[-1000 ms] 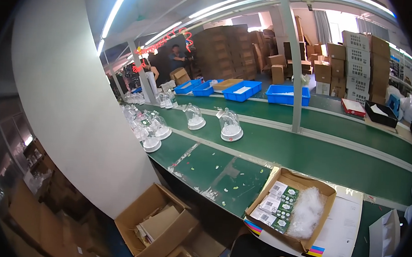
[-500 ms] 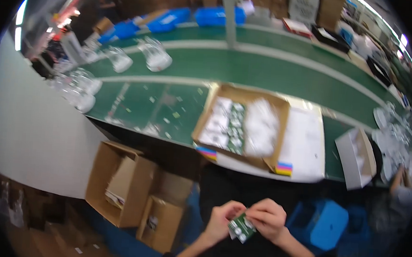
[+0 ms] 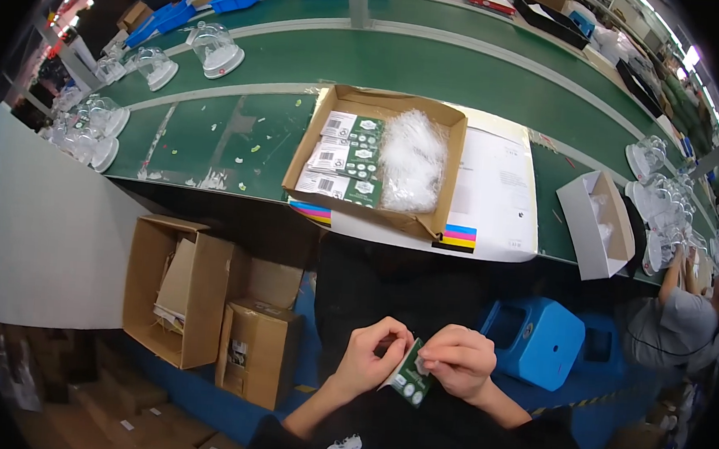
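Note:
Close to my body, over my dark clothing, both hands grip a small green-and-white folded card (image 3: 409, 380). My left hand (image 3: 367, 360) pinches its left edge between thumb and fingers. On the card's upper right, the fingers of my right hand (image 3: 462, 362) are pressed together; whether they also hold a thin string cannot be made out. Beyond my hands, a shallow cardboard tray (image 3: 410, 221) sits on the bench. Rows of similar green-and-white cards (image 3: 364, 151) fill its left side, and a bundle of fine white plastic strands (image 3: 414, 162) lies on the right.
The tray rests on a large printed sheet (image 3: 496, 184) over the green bench (image 3: 207, 135). Clear domes (image 3: 215, 50) stand at far left and right. A white box (image 3: 597, 224), blue stool (image 3: 535, 341) and cardboard boxes (image 3: 175, 291) are around me. Another person (image 3: 678, 318) works at right.
The whole view has shifted, so the bench and tray appear higher and further left. Between my hands the card has turned to a steeper angle, and both hands still grip it.

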`<state>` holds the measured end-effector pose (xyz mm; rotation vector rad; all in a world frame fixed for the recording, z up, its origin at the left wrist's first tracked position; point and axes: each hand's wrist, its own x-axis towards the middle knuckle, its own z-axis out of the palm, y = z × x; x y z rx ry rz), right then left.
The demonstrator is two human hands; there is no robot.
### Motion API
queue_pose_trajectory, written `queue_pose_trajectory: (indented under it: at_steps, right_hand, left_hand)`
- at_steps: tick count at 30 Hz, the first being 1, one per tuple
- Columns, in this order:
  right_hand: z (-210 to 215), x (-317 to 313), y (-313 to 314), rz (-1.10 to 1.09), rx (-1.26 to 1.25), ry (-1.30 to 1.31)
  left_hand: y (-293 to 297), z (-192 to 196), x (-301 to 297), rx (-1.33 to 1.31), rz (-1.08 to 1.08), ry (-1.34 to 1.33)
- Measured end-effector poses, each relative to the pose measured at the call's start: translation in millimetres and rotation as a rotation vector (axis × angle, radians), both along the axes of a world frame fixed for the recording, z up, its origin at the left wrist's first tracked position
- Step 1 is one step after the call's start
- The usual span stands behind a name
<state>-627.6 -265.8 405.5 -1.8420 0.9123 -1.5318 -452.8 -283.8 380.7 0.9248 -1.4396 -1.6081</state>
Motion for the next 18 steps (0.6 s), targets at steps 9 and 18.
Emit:
queue_pose_trajectory:
  at_steps: [9,18]
  right_hand:
    - [-3,-10,14,0.021,0.05,0.011]
    - [-12,-3,29,-0.055,0.142,0.064]
  left_hand:
    - [20,-4,-14,0.003,-0.023,-0.033]
    - [34,2,-15,0.016,-0.145,-0.072]
